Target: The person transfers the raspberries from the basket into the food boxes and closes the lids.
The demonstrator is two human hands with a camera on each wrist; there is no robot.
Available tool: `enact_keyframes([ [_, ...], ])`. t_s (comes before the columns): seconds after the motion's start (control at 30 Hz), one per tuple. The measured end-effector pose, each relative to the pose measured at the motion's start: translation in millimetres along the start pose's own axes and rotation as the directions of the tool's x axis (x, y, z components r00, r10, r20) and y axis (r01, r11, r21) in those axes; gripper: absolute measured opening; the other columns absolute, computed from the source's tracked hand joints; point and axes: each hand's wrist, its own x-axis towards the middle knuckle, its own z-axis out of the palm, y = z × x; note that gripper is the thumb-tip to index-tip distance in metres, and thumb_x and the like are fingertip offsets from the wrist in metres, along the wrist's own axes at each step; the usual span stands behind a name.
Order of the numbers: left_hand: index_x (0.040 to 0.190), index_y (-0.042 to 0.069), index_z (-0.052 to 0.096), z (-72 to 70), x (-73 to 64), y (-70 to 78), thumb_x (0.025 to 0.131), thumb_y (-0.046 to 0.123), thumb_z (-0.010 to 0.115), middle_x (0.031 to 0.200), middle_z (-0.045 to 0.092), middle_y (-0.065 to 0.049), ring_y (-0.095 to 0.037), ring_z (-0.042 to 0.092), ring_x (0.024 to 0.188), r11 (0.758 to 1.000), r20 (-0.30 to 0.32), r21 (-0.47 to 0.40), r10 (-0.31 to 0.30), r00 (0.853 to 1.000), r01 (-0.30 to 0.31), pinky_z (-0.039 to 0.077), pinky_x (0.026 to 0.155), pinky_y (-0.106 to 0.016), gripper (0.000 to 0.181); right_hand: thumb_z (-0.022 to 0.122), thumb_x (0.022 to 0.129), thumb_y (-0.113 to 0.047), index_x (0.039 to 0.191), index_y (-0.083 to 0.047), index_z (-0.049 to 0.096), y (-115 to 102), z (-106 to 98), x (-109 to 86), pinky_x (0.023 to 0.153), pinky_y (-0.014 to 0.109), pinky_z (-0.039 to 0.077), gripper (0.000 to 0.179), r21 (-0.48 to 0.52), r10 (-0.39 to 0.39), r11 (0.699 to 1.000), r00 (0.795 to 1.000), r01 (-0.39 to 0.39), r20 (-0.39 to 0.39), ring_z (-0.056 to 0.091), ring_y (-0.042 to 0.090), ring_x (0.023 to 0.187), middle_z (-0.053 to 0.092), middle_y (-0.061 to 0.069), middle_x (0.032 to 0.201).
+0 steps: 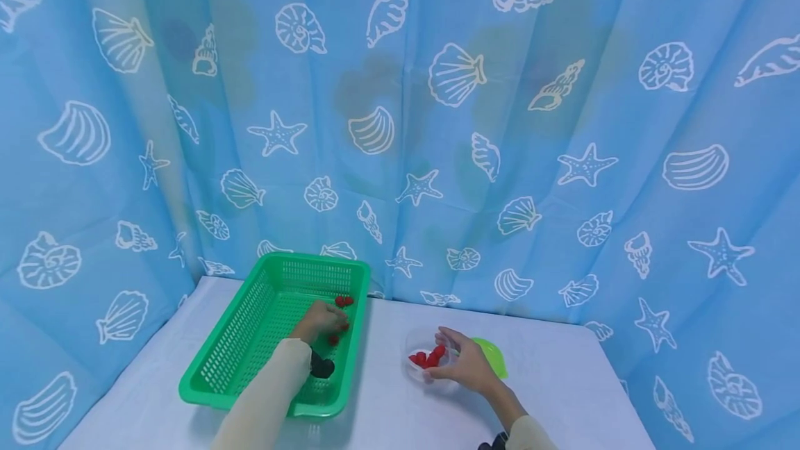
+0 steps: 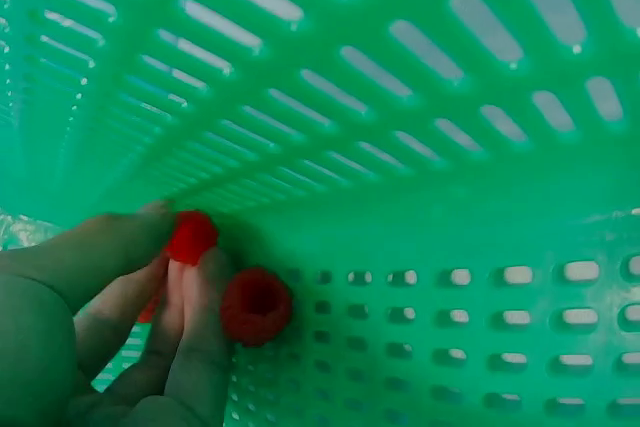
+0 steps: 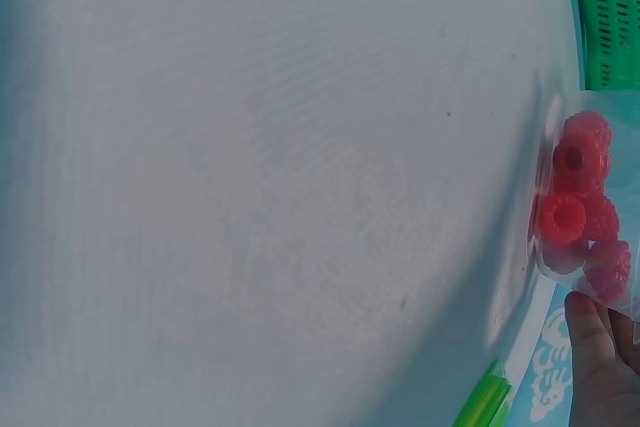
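Note:
Inside the green basket (image 1: 212, 346), my left hand (image 1: 321, 320) reaches down by the right wall. Its thumb and fingers pinch a red raspberry (image 2: 192, 237), seen in the left wrist view. Another raspberry (image 2: 256, 307) with a hollow centre lies right beside the fingers. More raspberries (image 1: 344, 301) sit further back in the basket along that same wall. My right hand (image 1: 469, 364) grips a clear plastic container (image 1: 412, 340) from its right side, with thumb and fingers around it. Several raspberries (image 3: 585, 217) lie piled at the container's bottom.
A bright green lid-like piece (image 1: 492, 356) lies on the white tabletop (image 1: 550, 367), behind and right of my right hand. A blue curtain (image 1: 400, 123) with white shell and starfish prints hangs at the back and sides of the table.

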Motion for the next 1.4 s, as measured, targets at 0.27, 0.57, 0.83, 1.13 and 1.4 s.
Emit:
enact_keyframes([
  [0.27,0.101,-0.004,0.073,-1.8,3.7,-5.9,0.088,0.005,0.07,0.092,0.069,-0.009,-0.018,0.066,0.08,0.998,0.001,0.045,0.034,0.999,-0.034,0.055,0.075,-0.035,0.016,0.09,0.059,-0.051,0.146,-0.017,0.044,-2.5,0.1,-0.4,0.096,0.057,0.046,0.104,0.005,-0.005,1.0,1.0,0.005,-0.004,0.047,0.032,0.13,0.058,0.002,0.135],
  [0.57,0.116,-0.014,0.063,-13.7,-5.2,14.3,0.095,0.007,0.062,0.115,0.063,-0.025,-0.037,0.063,0.108,0.961,0.08,-0.272,0.071,0.994,-0.047,0.054,0.089,-0.041,0.03,0.091,0.06,-0.046,0.146,-0.017,0.045,-3.6,0.4,-2.3,0.095,0.058,0.046,0.102,0.007,-0.006,1.0,1.0,0.006,-0.005,0.047,0.032,0.13,0.059,0.002,0.135],
  [0.83,0.131,-0.012,0.052,-17.6,-8.9,43.2,0.097,0.004,0.059,0.129,0.056,-0.026,-0.035,0.056,0.12,0.882,0.095,-0.467,0.13,0.987,-0.071,0.041,0.105,-0.048,0.038,0.09,0.061,-0.045,0.146,-0.016,0.044,-3.0,0.5,-1.5,0.097,0.059,0.044,0.101,0.009,-0.01,1.0,1.0,0.01,-0.002,0.046,0.032,0.131,0.058,0.003,0.135],
  [1.13,0.114,0.011,0.072,6.3,-26.3,83.0,0.087,0.023,0.076,0.112,0.069,-0.005,-0.024,0.064,0.105,0.928,0.017,-0.272,0.27,0.963,-0.255,0.049,0.094,-0.05,0.031,0.091,0.06,-0.046,0.145,-0.016,0.045,-7.1,2.4,-2.6,0.094,0.058,0.047,0.102,-0.013,-0.009,1.0,1.0,0.009,-0.023,0.048,0.034,0.129,0.059,0.003,0.134],
  [1.4,0.111,0.01,0.073,53.8,-49.3,100.9,0.085,0.018,0.077,0.104,0.072,-0.004,-0.02,0.067,0.098,0.89,-0.045,-0.215,0.402,0.915,-0.402,0.054,0.089,-0.038,0.027,0.09,0.059,-0.049,0.146,-0.017,0.045,-3.0,4.6,0.7,0.095,0.059,0.046,0.103,-0.018,0.001,1.0,1.0,-0.001,-0.013,0.049,0.032,0.128,0.059,0.003,0.134],
])
